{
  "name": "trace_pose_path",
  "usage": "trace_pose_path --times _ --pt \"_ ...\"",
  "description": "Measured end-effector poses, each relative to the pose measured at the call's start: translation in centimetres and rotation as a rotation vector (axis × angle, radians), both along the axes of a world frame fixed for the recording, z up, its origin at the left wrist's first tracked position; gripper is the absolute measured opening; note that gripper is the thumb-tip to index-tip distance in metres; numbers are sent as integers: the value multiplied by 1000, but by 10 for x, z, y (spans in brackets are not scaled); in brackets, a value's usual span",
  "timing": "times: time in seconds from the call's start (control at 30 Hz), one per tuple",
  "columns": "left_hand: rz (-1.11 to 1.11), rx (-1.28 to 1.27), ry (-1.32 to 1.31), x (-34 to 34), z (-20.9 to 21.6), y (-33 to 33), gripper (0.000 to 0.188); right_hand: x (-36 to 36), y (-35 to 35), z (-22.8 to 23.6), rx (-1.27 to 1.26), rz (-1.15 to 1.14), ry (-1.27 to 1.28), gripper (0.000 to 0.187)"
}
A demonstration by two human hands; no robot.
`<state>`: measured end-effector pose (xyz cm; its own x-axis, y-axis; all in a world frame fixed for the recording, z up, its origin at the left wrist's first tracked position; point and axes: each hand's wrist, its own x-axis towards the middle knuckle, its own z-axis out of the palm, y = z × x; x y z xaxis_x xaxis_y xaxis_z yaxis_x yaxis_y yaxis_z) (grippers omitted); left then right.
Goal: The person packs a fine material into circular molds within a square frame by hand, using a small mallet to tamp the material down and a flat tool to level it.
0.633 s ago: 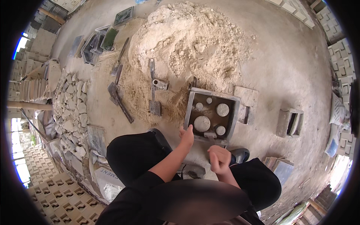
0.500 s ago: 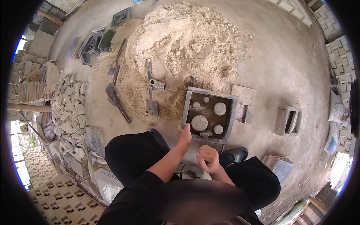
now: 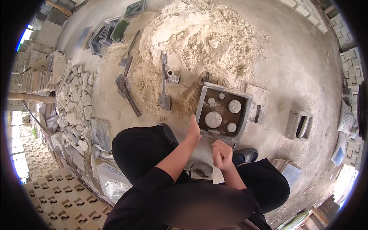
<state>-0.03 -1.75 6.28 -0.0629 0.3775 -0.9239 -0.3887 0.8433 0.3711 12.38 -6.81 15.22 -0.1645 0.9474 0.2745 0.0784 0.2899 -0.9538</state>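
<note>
A square mould box (image 3: 246, 119) lies on the floor in front of me, with several round discs of different sizes inside; the largest disc (image 3: 213, 119) sits near its lower left corner. My left hand (image 3: 194, 131) is open, fingers stretched out along the box's left side near the close corner; whether it touches the box I cannot tell. My right hand (image 3: 222, 154) is closed round the handle of a small scraper (image 3: 214, 135), whose blade is at the box's near edge. The handle is mostly hidden in the fist.
A large heap of pale sandy powder (image 3: 203, 34) lies beyond the box. A trowel (image 3: 165, 101) and a hammer-like tool (image 3: 128, 94) lie to the left, near broken rubble (image 3: 76, 103). A hollow block (image 3: 299, 125) stands at the right, and a slotted slab (image 3: 257, 102) lies beside the box.
The whole view has shifted, so floor things sit further right. The scraper's blade has moved from inside the box to its near edge. My left hand's fingers now point further along the side.
</note>
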Motion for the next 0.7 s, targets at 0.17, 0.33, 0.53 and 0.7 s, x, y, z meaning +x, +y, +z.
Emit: trace_pose_path --times 0.17,0.33,0.53,0.7 --pt "39 -47 44 -5 -21 -2 81 -10 1 19 26 -93 73 24" --pt "32 34 -48 -1 -11 -4 84 -13 -1 1 128 5 -42 25" --pt "54 48 -30 -6 -13 -6 87 -23 1 12 58 6 20 22" --pt "88 20 -117 -1 -16 -4 86 -34 7 -10 59 35 -16 18"
